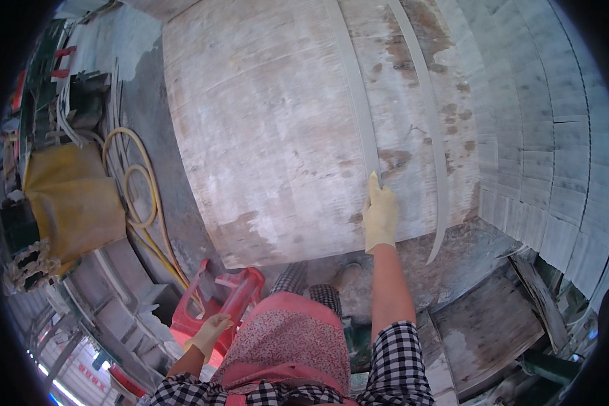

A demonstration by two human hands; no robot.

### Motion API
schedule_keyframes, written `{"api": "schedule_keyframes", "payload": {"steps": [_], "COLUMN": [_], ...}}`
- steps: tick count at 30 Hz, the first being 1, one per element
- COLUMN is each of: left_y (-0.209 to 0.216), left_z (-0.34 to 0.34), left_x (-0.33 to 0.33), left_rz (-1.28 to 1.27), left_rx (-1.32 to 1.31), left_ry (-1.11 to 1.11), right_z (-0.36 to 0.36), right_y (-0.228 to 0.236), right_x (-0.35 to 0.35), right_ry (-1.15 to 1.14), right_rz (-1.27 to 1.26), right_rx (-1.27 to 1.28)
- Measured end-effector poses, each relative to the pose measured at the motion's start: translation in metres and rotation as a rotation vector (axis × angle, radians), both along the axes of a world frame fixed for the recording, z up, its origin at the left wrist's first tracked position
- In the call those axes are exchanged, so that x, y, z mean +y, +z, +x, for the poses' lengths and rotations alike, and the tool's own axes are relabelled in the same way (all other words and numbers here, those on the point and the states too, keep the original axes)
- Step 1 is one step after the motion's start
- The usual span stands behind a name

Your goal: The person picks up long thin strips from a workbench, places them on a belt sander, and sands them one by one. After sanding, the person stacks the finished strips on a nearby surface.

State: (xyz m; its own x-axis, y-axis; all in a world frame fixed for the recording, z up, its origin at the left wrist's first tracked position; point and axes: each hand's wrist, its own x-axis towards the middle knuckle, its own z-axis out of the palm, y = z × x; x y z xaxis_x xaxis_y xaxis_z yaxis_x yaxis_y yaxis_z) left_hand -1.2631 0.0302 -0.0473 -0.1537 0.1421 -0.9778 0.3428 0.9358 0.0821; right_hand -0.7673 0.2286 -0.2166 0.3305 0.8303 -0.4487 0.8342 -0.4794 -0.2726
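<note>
I see the long grey strip [360,95] running lengthwise over the pale, stained worktop [271,142]. My gloved right hand [381,215] is at its near end, narrow, index finger stretched along the strip; I can't tell whether the fingers pinch it. A second grey strip [432,115] lies to the right, its end overhanging the near edge. My gloved left hand [211,332] is low by the red stool [250,289], fingers close together; its grip I can't tell.
</note>
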Motion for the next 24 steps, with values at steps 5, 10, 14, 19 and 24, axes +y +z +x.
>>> {"api": "schedule_keyframes", "payload": {"steps": [5,10,14,19,24], "left_y": [0.007,0.007,0.008,0.008,0.006], "left_z": [0.011,0.016,0.018,0.018,0.014], "left_x": [0.005,0.012,0.017,0.019,0.020], "left_rz": [-0.019,-0.015,-0.028,-0.023,-0.024], "left_rx": [-0.008,-0.012,0.007,-0.016,0.002], "left_ry": [0.026,0.028,0.008,-0.002,-0.010], "right_z": [0.001,-0.002,-0.001,0.005,0.055], "right_y": [-0.002,0.007,0.011,0.006,-0.011], "right_x": [0.004,0.001,0.009,0.010,-0.016], "right_ry": [0.030,0.016,-0.008,-0.033,-0.243], "right_rz": [-0.005,-0.021,-0.016,-0.002,0.365], "right_rx": [-0.029,-0.008,0.036,0.066,-0.169]}}
